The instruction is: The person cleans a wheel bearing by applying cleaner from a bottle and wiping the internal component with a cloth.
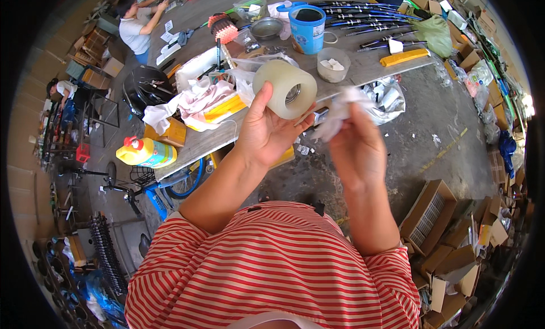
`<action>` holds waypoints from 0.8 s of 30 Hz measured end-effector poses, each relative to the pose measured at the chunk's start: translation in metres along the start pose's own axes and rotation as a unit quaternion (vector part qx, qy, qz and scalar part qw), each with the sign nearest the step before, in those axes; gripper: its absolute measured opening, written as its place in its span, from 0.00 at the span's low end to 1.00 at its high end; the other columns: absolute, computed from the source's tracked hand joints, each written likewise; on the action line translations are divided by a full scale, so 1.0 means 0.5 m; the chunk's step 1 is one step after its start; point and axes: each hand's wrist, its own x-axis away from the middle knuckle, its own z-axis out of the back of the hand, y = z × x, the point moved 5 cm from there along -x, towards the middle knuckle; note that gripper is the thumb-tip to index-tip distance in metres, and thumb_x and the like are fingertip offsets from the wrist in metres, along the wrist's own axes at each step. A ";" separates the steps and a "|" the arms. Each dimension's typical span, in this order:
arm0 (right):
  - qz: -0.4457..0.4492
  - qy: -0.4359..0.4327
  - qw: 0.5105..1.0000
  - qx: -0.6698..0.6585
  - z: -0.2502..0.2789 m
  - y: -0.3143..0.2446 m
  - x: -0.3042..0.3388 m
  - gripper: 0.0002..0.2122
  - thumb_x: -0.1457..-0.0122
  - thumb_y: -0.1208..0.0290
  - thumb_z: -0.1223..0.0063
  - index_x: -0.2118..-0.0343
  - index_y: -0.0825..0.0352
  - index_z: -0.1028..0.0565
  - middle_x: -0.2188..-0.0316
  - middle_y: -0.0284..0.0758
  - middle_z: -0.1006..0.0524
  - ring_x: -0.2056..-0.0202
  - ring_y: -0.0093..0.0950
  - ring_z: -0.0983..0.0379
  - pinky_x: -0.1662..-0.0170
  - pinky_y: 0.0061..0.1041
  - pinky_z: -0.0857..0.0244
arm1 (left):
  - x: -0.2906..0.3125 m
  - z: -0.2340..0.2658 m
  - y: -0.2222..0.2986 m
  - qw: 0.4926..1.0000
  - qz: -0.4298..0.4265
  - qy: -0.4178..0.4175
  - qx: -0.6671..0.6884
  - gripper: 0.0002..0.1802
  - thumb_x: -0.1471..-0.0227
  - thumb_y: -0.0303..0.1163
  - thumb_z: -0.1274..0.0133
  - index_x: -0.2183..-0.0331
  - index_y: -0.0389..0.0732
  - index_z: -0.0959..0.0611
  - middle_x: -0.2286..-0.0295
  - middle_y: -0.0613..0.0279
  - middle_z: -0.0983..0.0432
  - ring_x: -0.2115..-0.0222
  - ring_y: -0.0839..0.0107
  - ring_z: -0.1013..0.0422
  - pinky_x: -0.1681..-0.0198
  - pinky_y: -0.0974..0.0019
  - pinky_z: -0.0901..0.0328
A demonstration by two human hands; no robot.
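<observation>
A wide roll of clear tape (282, 86) rests in the grip of my left hand (263, 127), thumb on its near side and fingers beneath, with its round hollow core facing right. My right hand (359, 147) pinches a crumpled whitish cloth or tissue (347, 109), smeared by motion, so its exact kind is unclear. Both hands are raised in front of the near edge of the table (207, 143). Just beyond the roll stand a frosted tub (334, 65) with white scraps inside and a blue bucket (307, 31).
Fishing rods (369, 17) lie at the table's far right, near a yellow strip (405, 57). A yellow bottle (146, 153), pink cloths (207, 105) and a metal bowl (267, 28) sit leftward. Cardboard boxes (428, 215) line the right floor. Other people (136, 31) are at far left.
</observation>
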 end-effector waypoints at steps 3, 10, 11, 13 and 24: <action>0.121 -0.006 0.989 0.080 0.051 -0.061 0.005 0.07 0.41 0.73 0.54 0.62 0.69 0.28 0.69 0.32 0.25 0.67 0.22 0.29 0.59 0.24 0.36 | 0.004 0.012 0.019 0.997 0.031 -0.033 0.055 0.34 0.53 0.56 0.48 0.50 0.45 0.31 0.55 0.51 0.31 0.55 0.57 0.36 0.50 0.53 0.42; 0.184 0.090 0.947 0.249 0.148 -0.076 0.030 0.08 0.41 0.74 0.53 0.60 0.70 0.26 0.63 0.32 0.24 0.62 0.21 0.28 0.59 0.22 0.34 | 0.022 0.017 0.016 0.987 0.075 -0.105 0.100 0.41 0.57 0.65 0.53 0.49 0.46 0.31 0.50 0.49 0.37 0.53 0.56 0.37 0.44 0.48 0.50; 0.181 0.103 0.942 0.262 0.149 -0.072 0.033 0.08 0.41 0.74 0.53 0.60 0.70 0.26 0.63 0.32 0.24 0.63 0.21 0.28 0.60 0.22 0.33 | 0.022 0.016 0.014 0.985 0.078 -0.111 0.106 0.41 0.57 0.66 0.53 0.49 0.46 0.31 0.50 0.49 0.37 0.53 0.56 0.37 0.44 0.49 0.51; 0.182 0.125 0.933 0.285 0.155 -0.069 0.037 0.08 0.41 0.75 0.51 0.61 0.70 0.26 0.65 0.32 0.24 0.65 0.20 0.27 0.63 0.20 0.32 | 0.023 0.013 0.011 0.981 0.086 -0.125 0.117 0.43 0.58 0.66 0.52 0.48 0.45 0.31 0.50 0.50 0.37 0.52 0.55 0.37 0.43 0.49 0.51; 0.279 0.137 0.853 0.418 0.129 -0.065 0.061 0.07 0.46 0.81 0.47 0.64 0.72 0.24 0.67 0.33 0.23 0.67 0.18 0.28 0.64 0.15 0.33 | 0.028 -0.003 0.006 0.980 0.097 -0.095 0.142 0.43 0.59 0.66 0.51 0.49 0.44 0.30 0.50 0.52 0.36 0.53 0.56 0.36 0.43 0.51 0.51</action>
